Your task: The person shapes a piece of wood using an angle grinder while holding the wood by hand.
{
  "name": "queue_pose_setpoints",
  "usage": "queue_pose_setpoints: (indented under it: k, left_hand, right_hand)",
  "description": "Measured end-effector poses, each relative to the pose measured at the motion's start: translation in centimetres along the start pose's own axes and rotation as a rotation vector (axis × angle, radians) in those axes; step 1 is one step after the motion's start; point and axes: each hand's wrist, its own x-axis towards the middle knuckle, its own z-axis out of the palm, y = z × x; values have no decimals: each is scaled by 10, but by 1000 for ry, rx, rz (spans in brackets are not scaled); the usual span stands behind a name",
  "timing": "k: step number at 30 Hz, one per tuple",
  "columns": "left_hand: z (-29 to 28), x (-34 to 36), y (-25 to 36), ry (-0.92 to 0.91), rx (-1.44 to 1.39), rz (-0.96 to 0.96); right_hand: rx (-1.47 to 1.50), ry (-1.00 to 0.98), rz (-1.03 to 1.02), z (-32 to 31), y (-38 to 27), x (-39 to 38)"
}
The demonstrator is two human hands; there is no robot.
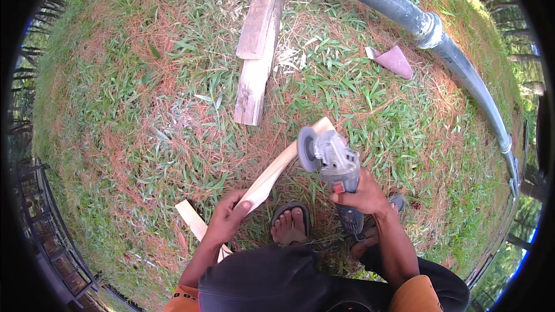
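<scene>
My left hand (227,218) grips the near end of a pale curved wooden strip (281,164), which rises away from me toward the upper right. My right hand (359,194) is closed around the body of a grey angle grinder (334,164). Its round disc (306,149) sits against the side of the strip, near the far end. Both forearms come up from the lower edge. My left foot in a sandal (291,222) stands on the grass between the two hands.
Two weathered planks (258,46) lie stacked on the grass ahead. A thick grey pipe (404,14) curves along the top and right. A pinkish sheet (395,59) lies by the pipe. Another pale wood piece (192,218) lies left of my left hand.
</scene>
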Motion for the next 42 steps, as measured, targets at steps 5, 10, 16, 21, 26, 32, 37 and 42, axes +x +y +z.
queue_pose_setpoints:
  k: [5,10,16,21,26,32,37,42]
  left_hand:
    - [-72,37,79,79,134,534]
    - [-91,145,131,-264,-406,563]
    - [60,125,16,148,-523,337]
    - [91,114,-18,83,-968,237]
    - [12,99,33,-103,-995,326]
    - [-34,91,70,692,-414,342]
    - [-58,97,35,746,-416,362]
    - [-71,94,21,845,-561,411]
  right_hand:
    - [503,85,-176,-38,-30,-13]
    - [506,262,-271,-48,-40,-14]
    - [502,320,-257,-48,-27,-25]
    - [439,257,-191,-54,-16,-18]
    - [393,299,-274,-61,-14,-10]
    - [390,309,-272,-47,-18,-4]
    - [337,235,-246,-31,-20,3]
    - [318,202,-287,-14,-37,7]
